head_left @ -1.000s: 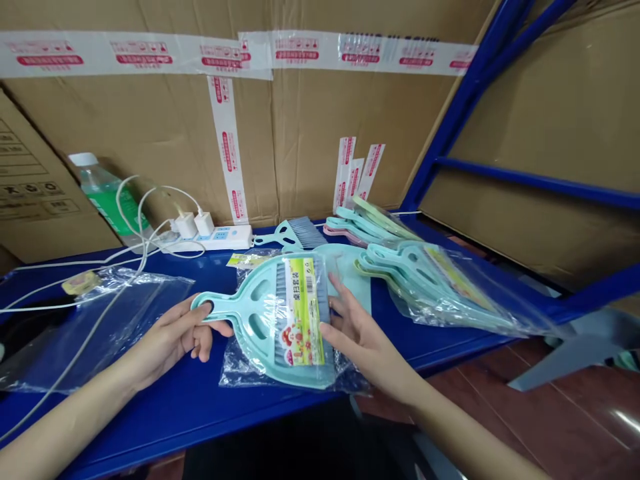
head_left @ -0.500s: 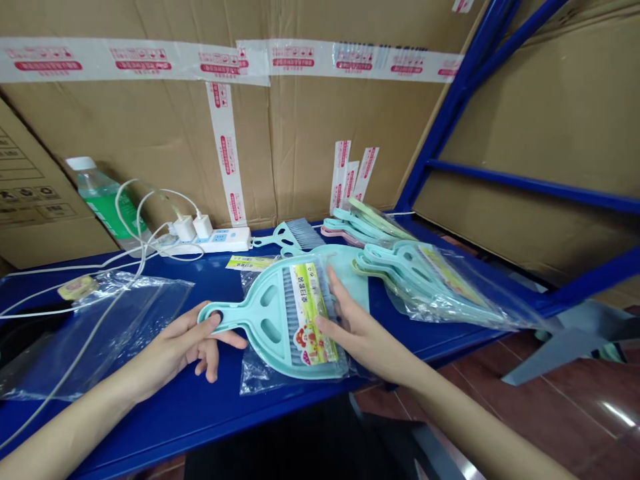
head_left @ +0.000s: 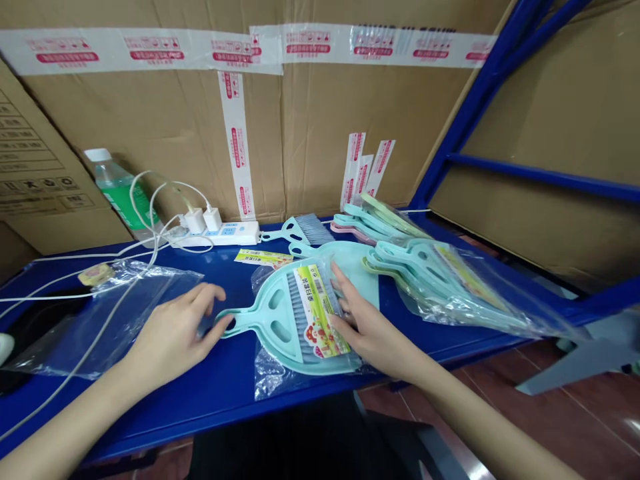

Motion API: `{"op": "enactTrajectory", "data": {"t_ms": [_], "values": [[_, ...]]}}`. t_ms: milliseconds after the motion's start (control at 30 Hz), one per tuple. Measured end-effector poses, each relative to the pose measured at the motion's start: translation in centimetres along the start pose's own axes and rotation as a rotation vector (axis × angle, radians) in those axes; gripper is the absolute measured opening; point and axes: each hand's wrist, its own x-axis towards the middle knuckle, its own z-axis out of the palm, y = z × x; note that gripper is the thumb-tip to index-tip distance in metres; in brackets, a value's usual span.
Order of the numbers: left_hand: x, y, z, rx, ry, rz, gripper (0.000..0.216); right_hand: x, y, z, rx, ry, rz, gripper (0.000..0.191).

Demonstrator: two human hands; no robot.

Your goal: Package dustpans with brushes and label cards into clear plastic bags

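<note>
A light-blue dustpan [head_left: 267, 343] lies on the blue table with its handle to the left. On it sits a matching small brush with grey bristles [head_left: 299, 320], under a yellow-green printed card label [head_left: 320, 313]. Clear plastic wrap [head_left: 270, 377] shows beneath and around the set. My left hand [head_left: 183, 330] is open beside the handle, thumb close to its end; contact there I cannot make out. Spread fingers of my right hand [head_left: 363, 320] rest at the label's right side and the pan's right edge. Another light-blue dustpan [head_left: 367, 267] lies partly hidden behind.
Bagged brush-and-dustpan sets [head_left: 425, 267] are piled at right. Behind lie a loose brush [head_left: 295, 231], a label card [head_left: 263, 257] and a power strip [head_left: 240, 233] with white cables. A bottle [head_left: 123, 193] and an empty plastic bag [head_left: 130, 313] are at left; a blue frame [head_left: 450, 143] stands right.
My left hand has let go of the dustpan handle and opened beside it. The set now lies lower, on the table. My right hand stays at its right side, and the view has shifted slightly.
</note>
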Motion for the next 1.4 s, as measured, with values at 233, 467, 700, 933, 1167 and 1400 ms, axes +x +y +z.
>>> {"op": "enactTrajectory", "data": {"t_ms": [233, 467, 700, 933, 1167, 1400], "values": [[4.3, 4.4, 3.5, 0.213, -0.133, 0.578, 0.028, 0.1, -0.3, -0.4, -0.310, 0.000, -0.064, 0.079], [10.6, 8.1, 8.2, 0.306, -0.151, 0.842, 0.036, -0.6, -1.7, 0.2, -0.828, 0.129, 0.009, 0.051], [11.0, 6.7, 7.4, 0.411, -0.087, 0.954, 0.020, -1.6, -1.6, 1.8, -0.958, 0.320, -0.106, 0.038], [10.4, 5.3, 6.9, 0.434, -0.109, 1.011, 0.019, -2.7, -1.9, 0.9, -0.301, 0.085, -0.148, 0.051], [9.9, 4.6, 6.7, 0.370, -0.195, 1.000, 0.019, -2.4, -1.1, -0.3, 0.117, -0.077, 0.116, 0.025], [10.0, 4.3, 7.0, 0.253, -0.136, 0.994, 0.022, -1.4, -1.9, -1.0, 0.078, -0.227, 0.296, 0.041]]}}
